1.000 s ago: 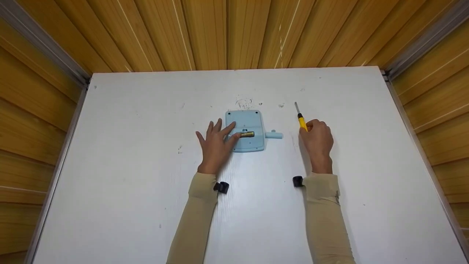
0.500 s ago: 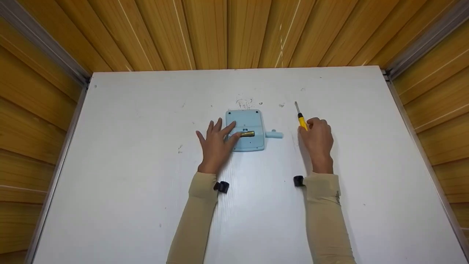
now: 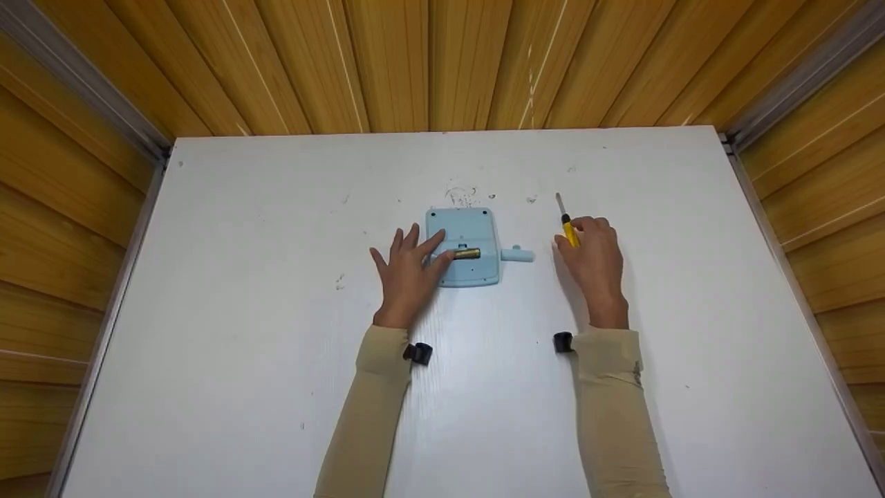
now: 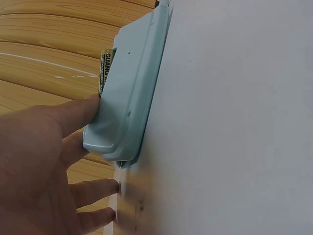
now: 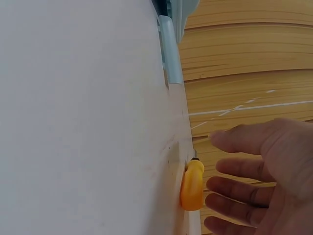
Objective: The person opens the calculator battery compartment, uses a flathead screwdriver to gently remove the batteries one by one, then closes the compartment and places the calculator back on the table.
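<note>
A light-blue flat device (image 3: 477,228), shaped like a calculator, lies back side up with a gold battery (image 3: 468,254) in its slot. My left hand (image 3: 408,280) is spread over its left side, thumb on the battery's end and index finger on the casing. In the left wrist view the battery (image 4: 105,66) stands a little proud of the casing. Just right of the device lies a small light-blue battery cover (image 3: 517,255) with a tab. A yellow screwdriver (image 3: 570,232) rests on the table, its tip pointing away. Beside it my right hand (image 3: 596,266) has its fingers loosely extended, apart from the handle.
The white table (image 3: 242,311) is scuffed with small dark marks beyond the device. Wood-patterned walls (image 3: 394,62) enclose its back and sides. Black wrist mounts (image 3: 419,353) sit at both sleeve cuffs.
My right hand has let go of the screwdriver, its fingers loosening and shifting slightly left while the screwdriver stays in place. The left hand, device and battery have not visibly moved.
</note>
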`<state>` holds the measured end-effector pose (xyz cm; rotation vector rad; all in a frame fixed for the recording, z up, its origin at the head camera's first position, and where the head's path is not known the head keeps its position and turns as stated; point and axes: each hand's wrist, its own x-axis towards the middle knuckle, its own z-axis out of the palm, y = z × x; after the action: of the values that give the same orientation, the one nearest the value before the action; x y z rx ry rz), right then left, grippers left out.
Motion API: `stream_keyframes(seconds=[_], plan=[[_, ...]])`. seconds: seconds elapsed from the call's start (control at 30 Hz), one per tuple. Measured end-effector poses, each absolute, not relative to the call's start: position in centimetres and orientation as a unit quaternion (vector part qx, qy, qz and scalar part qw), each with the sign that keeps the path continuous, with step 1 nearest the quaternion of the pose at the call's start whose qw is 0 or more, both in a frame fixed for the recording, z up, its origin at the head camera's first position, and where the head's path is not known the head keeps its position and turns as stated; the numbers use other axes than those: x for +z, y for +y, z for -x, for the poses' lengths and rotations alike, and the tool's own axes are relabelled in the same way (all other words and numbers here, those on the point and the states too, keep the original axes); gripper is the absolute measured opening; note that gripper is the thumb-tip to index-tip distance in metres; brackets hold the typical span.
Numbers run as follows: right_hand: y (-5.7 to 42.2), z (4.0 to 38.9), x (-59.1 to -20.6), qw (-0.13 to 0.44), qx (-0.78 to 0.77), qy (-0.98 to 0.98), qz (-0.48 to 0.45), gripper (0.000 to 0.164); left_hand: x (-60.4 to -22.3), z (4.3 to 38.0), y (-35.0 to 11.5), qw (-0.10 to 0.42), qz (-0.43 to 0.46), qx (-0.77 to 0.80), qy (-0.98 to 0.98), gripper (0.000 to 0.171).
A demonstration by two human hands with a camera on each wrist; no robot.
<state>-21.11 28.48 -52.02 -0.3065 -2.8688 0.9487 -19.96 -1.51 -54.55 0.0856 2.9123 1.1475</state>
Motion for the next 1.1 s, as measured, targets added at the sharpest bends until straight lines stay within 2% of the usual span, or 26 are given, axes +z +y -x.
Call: stream_keyframes(seconds=[0.4,0.77,1.1], plan=[[27.3,20.6,-51.6,0.072,0.319,-0.945,-0.004,0.044,-54.4,19.9,-1.4,0.005,-0.032,0.368,0.929,0.052],[24.1,20.1,-50.8,0.031,0.275,-0.958,-0.082,0.051,-54.6,19.9,-1.3,0.011,-0.029,0.37,0.928,0.053],[22.4,20.6,-49.9,0.018,0.254,-0.95,-0.179,0.047,-54.6,19.9,-1.6,0.003,-0.033,0.365,0.93,0.053]])
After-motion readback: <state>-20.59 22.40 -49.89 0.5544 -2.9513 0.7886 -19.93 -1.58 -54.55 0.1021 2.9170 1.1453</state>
